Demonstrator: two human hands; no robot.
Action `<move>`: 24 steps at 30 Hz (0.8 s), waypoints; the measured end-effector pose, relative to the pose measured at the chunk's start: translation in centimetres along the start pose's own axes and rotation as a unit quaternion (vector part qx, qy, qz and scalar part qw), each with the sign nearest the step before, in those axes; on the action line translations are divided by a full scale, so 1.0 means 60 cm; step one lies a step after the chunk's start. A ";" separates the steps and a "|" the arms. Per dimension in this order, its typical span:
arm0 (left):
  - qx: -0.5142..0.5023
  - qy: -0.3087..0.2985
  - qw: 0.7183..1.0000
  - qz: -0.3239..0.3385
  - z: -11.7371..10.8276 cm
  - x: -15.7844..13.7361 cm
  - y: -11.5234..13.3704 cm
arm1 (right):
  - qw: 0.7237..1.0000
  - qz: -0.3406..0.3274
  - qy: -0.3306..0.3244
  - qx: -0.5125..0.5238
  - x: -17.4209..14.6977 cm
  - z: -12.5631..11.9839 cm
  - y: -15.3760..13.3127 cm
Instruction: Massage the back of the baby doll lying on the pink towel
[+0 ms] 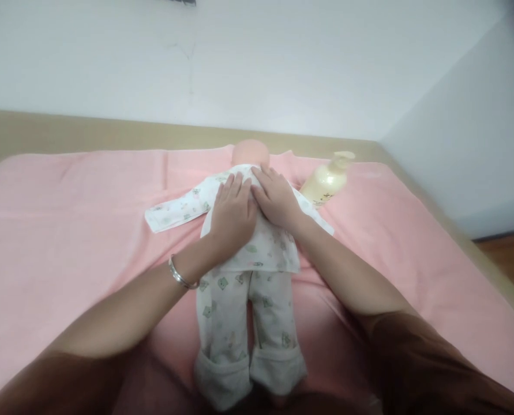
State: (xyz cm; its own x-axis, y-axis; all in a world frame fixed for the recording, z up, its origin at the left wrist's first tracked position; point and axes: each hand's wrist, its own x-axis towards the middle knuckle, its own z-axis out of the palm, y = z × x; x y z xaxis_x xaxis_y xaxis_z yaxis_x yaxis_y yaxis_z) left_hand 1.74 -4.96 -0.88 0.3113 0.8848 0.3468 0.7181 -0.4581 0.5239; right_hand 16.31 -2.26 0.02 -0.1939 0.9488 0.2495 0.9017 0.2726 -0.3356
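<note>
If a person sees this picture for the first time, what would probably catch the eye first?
Probably the doll in white printed clothes, lying centrally on the pink cloth, with the left hand and right hand resting on it below the head. Next, the pale yellow pump bottle beside the sleeve at right, then perhaps the silvery bracelet on the left wrist.

Green Pattern on White

We see a white top [267, 251] patterned in green, white trousers [226, 317] likewise patterned, a plain pink blanket [66, 242], a pale yellow, dark-lettered bottle [326, 183], a silver bangle [179, 275], brown sleeves [425, 354] and a whitish wall [282, 63].
</note>
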 end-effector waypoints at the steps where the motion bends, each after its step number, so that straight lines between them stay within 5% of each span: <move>1: -0.004 -0.001 1.000 -0.001 0.000 0.002 -0.003 | 1.000 0.006 0.002 -0.008 -0.004 0.000 -0.004; 5: -0.034 0.001 0.999 -0.033 0.004 0.031 -0.037 | 0.998 0.016 0.019 -0.049 -0.037 0.000 -0.043; 11: -0.083 0.021 0.992 -0.087 0.005 0.064 -0.080 | 0.996 -0.061 -0.008 -0.071 -0.081 0.001 -0.094; 19: 0.019 0.013 0.999 0.042 0.006 0.038 -0.059 | 0.999 -0.046 -0.022 0.010 -0.039 -0.007 -0.047; 24: 0.003 -0.005 1.000 -0.015 -0.002 0.034 -0.041 | 0.998 -0.052 -0.017 0.010 -0.038 -0.008 -0.042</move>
State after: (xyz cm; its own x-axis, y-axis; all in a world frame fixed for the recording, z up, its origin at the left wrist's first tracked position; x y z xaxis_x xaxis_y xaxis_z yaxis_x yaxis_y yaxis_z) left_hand 0.53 -2.04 -1.35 0.2948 0.8991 0.3236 0.7313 -0.4303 0.5292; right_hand 14.68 -5.17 0.71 -0.2988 0.9203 0.2525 0.8685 0.3719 -0.3276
